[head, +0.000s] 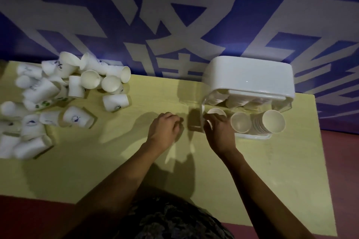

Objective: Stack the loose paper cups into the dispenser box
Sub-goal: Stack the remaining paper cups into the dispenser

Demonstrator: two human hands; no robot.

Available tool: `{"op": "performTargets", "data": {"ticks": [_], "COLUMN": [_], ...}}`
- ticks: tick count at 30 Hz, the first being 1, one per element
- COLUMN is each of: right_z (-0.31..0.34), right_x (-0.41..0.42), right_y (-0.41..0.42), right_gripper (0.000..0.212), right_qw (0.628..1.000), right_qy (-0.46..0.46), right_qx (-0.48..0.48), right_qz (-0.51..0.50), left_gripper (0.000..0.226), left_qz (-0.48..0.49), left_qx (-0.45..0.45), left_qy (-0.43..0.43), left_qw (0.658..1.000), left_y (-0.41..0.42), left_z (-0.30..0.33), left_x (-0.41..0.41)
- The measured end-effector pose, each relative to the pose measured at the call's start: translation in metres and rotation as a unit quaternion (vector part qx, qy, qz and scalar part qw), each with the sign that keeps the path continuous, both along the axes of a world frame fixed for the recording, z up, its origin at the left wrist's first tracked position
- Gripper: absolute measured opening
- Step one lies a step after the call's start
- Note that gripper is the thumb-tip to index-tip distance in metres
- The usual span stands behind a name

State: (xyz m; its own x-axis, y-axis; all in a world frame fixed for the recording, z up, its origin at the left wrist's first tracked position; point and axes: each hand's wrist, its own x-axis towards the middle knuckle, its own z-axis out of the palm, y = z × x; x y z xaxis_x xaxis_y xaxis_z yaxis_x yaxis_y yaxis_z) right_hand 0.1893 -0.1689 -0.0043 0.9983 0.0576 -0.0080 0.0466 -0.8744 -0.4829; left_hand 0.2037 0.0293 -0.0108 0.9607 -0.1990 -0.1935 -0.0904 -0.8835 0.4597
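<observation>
Paper, thin and white, makes up the loose cups (58,95) heaped at the left of the yellow tabletop (242,170), well apart from the dispenser box (248,75) at the right. Three stacks stand in the box's clear lower part under its white lid. The right hand (217,130) curls its fingers around the rim of the leftmost stack (215,112). The left hand (165,128) rests loosely curled on the tabletop, holding nothing. Such cups are probably light and easily crushed, so a gentle hold around the wall near the stiffer rolled rim suits best.
</observation>
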Motion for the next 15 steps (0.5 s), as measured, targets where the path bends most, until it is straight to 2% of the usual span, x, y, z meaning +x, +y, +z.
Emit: {"op": "performTargets", "data": {"ticks": [7, 15], "right_z": [-0.009, -0.016], "right_x": [0.010, 0.031], "right_y": [0.111, 0.227], "right_gripper": [0.024, 0.033], "right_qw": [0.990, 0.974], "right_qy": [0.076, 0.140], "right_qx": [0.021, -0.022], "right_qz": [0.115, 0.176], "left_gripper": [0.033, 0.046], "left_qz": [0.164, 0.267], "left_qx": [0.080, 0.077], "left_qy": [0.007, 0.006], "left_qw": [0.983, 0.961], "left_y": [0.145, 0.280], "left_z": [0.002, -0.005], "left_x": [-0.023, -0.018]}}
